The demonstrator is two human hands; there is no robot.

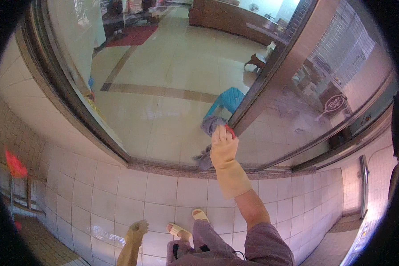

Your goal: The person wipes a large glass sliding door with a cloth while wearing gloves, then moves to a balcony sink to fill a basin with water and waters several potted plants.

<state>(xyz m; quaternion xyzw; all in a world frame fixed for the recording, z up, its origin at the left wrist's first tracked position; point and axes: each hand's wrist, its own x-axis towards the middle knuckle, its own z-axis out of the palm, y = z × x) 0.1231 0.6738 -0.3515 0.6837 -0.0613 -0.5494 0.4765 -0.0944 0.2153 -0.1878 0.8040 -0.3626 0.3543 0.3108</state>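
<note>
My right hand (223,143), in a cream rubber glove, grips a bunched grey cloth (212,124) at the edge of the brown door frame (252,109). A small red piece (230,131) shows beside the gloved fingers; what it belongs to is unclear. More grey cloth (204,160) appears lower, beside the wrist; I cannot tell whether it is the same cloth or a reflection. Over the tiled floor, my left hand (138,228) hangs low at my left side, fingers loosely bent, with nothing visible in it.
A blue plastic stool (231,99) stands inside, near the door edge. Glass panel (306,109) fills the right side. A stone sill (173,169) crosses ahead of my slippers (179,230). A brown counter (226,21) and a red mat (133,36) lie farther in.
</note>
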